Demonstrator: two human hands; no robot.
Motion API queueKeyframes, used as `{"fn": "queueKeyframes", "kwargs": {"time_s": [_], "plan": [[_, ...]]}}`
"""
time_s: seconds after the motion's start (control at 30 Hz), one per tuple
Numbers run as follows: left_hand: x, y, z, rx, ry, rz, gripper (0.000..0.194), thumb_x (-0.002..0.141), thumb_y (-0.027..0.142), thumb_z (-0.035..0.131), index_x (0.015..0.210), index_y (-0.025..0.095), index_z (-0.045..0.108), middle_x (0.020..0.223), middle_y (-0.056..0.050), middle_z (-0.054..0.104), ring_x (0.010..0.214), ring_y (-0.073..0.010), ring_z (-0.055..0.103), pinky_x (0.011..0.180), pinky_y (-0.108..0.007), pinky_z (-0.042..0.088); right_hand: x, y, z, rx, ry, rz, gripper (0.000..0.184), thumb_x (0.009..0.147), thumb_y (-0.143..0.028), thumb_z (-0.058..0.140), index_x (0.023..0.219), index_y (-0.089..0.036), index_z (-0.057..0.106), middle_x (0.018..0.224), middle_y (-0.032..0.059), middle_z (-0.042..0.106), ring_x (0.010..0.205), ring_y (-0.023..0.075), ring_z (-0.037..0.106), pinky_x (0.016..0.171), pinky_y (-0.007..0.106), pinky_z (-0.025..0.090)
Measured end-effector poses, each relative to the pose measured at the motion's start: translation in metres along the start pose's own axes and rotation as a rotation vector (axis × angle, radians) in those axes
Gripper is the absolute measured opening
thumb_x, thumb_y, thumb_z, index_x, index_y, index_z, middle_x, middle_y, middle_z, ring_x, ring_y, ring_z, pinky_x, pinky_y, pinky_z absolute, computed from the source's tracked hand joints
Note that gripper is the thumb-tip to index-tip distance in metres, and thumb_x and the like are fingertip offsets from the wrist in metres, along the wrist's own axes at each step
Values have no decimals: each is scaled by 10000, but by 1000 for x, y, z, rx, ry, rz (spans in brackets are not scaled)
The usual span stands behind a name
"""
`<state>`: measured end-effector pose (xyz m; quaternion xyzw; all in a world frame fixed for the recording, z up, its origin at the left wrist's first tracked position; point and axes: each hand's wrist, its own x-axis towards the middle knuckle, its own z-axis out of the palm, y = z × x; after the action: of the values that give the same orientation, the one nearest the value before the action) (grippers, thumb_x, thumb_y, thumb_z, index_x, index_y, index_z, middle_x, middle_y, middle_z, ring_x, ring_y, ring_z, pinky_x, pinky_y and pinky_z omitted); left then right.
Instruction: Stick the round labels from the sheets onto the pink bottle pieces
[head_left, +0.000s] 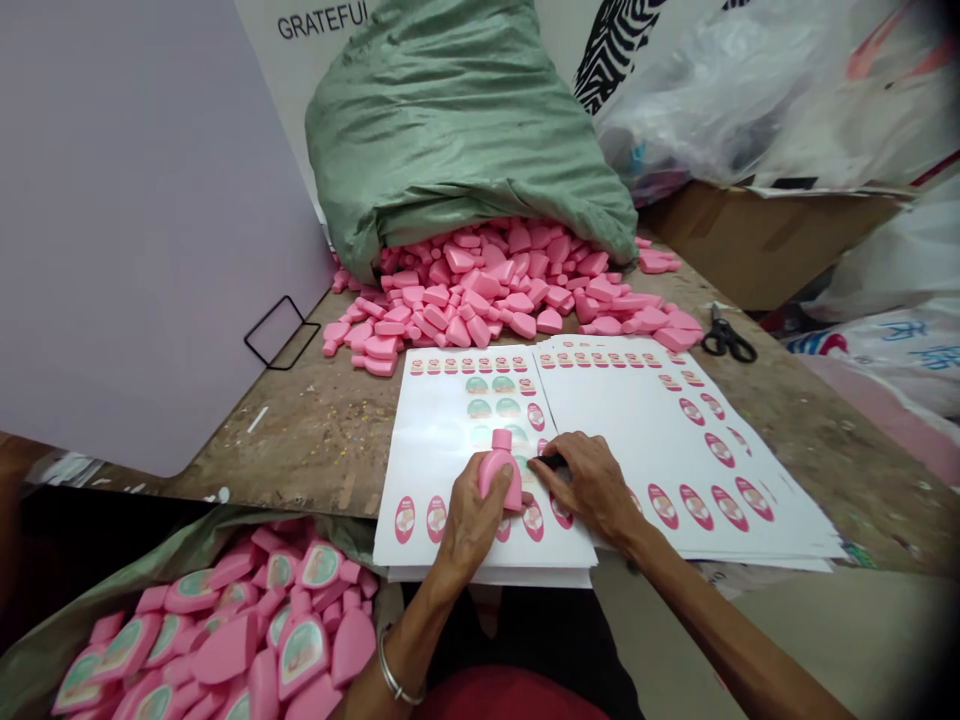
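Observation:
My left hand (471, 515) is closed around a small pink plastic bottle (501, 472), which stands cap up over the left sticker sheet (435, 445). No label shows on the side facing me. Just to its right, my right hand (592, 485) pinches a slim black tool (553, 461) whose kind I cannot make out. Its tip points left at the green stickers near the bottle. The left sheet bears rows of pink-red oval stickers, small heart stickers and a column of pale green stickers. My fingers hide part of that column.
Behind the sheets, a green sack (465, 130) spills unlabelled pink bottles (480, 290) onto the wooden table (315, 420). Black-handled scissors (727, 340) lie right of a second sheet stack (607, 410). Lower left, an open sack holds labelled bottles (304, 655). A black wire stand (281, 335) is at left.

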<state>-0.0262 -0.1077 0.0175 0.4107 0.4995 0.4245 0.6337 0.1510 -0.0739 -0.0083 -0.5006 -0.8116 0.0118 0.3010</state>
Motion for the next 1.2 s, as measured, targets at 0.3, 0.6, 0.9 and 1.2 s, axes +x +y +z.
{"fn": "queueKeyframes", "kwargs": {"time_s": [0.3, 0.6, 0.9, 1.2], "plan": [[-1, 2, -2, -231, 40, -26, 470, 809, 528, 565, 1051, 127, 534, 777, -69, 668, 701, -215, 695, 658, -325, 568, 0, -18, -23, 331, 134, 345, 195, 802, -373, 617, 742, -205, 538, 679, 8, 593, 620, 147, 537, 606, 288, 430], [-5, -1, -2, -562, 34, -4, 510, 847, 536, 503, 1083, 91, 587, 987, -125, 672, 877, -229, 660, 710, -347, 576, 11, -57, -26, 623, 44, 412, 199, 826, -362, 601, 921, -221, 703, 848, 33, 673, 749, 161, 607, 663, 273, 481], [-6, 4, -1, -635, 15, -64, 512, 848, 525, 511, 1080, 75, 581, 886, -123, 695, 731, -226, 686, 601, -317, 563, 10, -58, -18, 615, 18, 352, 180, 844, -339, 594, 939, -227, 697, 854, 40, 657, 768, 167, 592, 692, 297, 476], [-6, 7, -2, -618, 10, -82, 530, 838, 552, 507, 1051, 76, 603, 808, -111, 697, 719, -233, 684, 576, -317, 559, 10, -56, -18, 658, -3, 373, 202, 846, -368, 586, 925, -223, 702, 813, 38, 643, 720, 157, 569, 645, 288, 465]]}}
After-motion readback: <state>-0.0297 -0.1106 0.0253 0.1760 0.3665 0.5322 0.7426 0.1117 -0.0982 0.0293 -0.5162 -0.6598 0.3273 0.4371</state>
